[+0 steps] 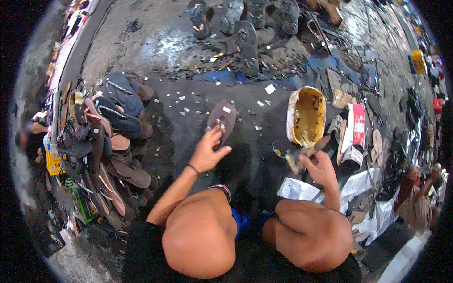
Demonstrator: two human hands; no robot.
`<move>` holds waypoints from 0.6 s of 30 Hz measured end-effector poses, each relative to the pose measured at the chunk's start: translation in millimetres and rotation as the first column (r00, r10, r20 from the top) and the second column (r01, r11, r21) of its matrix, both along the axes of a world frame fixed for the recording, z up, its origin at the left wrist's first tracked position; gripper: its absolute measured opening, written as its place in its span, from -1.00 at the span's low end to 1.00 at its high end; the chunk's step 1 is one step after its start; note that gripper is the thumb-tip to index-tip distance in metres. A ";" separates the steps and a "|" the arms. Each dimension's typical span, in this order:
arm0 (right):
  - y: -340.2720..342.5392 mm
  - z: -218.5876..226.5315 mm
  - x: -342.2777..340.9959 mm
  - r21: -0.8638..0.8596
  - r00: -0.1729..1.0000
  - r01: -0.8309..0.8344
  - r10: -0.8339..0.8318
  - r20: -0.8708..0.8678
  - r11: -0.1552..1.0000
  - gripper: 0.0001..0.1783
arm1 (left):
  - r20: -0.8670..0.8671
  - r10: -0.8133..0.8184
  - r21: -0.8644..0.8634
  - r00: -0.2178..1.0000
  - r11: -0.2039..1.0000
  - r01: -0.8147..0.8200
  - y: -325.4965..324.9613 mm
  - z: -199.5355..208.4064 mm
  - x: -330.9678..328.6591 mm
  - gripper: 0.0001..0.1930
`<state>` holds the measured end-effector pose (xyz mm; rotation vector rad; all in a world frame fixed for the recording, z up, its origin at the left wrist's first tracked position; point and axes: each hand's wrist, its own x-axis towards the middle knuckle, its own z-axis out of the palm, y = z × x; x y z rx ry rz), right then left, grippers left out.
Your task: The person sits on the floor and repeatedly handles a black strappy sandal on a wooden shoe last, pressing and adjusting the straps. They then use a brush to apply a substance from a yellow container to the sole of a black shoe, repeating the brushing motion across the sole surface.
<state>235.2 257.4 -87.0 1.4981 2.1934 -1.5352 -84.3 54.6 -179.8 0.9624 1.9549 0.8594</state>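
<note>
A brown flip-flop (227,118) with a small white label on its footbed lies on the dark ground ahead of me. My left hand (207,150) reaches over its near end, fingers resting by the strap and thumb spread away. Over on the right, my right hand (322,168) is closed around a short brown tool (306,153) with a pale, yellowish end; its exact kind is unclear. That tool is at the near rim of an oblong tub (291,115), white outside and coated yellow inside with dark specks.
Brown and black sandals (125,172) are heaped on the left. Dark, worn soles (246,47) lie at the far side amid scraps. On the right are a red-and-white box (357,125), loose soles (377,148) and paper sheets (299,189). White bits dot the ground.
</note>
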 end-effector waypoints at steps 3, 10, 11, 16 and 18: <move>0.8 6.1 -2.5 -0.296 0.839 0.375 -0.457 -0.295 0.879 -0.69 | -0.413 -0.158 0.002 0.897 0.985 0.175 22.8 -48.3 27.3 -0.30; 27.7 24.4 -84.9 -0.786 0.464 0.232 -0.775 -0.428 0.573 -0.61 | 0.280 0.197 0.130 0.940 0.962 -0.241 86.0 -53.2 -1.7 -0.35; 27.7 31.1 -102.5 -0.736 0.485 0.255 -0.741 -0.464 0.627 -0.61 | 0.667 0.267 0.086 0.696 0.900 -0.428 92.0 -51.2 -11.6 -0.40; 27.1 15.3 -165.1 0.342 0.694 0.199 0.115 -0.711 0.918 -0.71 | 0.977 0.081 0.012 0.195 0.902 -0.432 111.6 41.9 -4.7 -0.53; 7.0 27.1 -160.0 0.471 0.692 0.071 0.297 -0.658 0.879 -0.69 | 0.984 -0.035 0.100 0.175 0.922 -0.373 111.1 48.4 -8.7 -0.52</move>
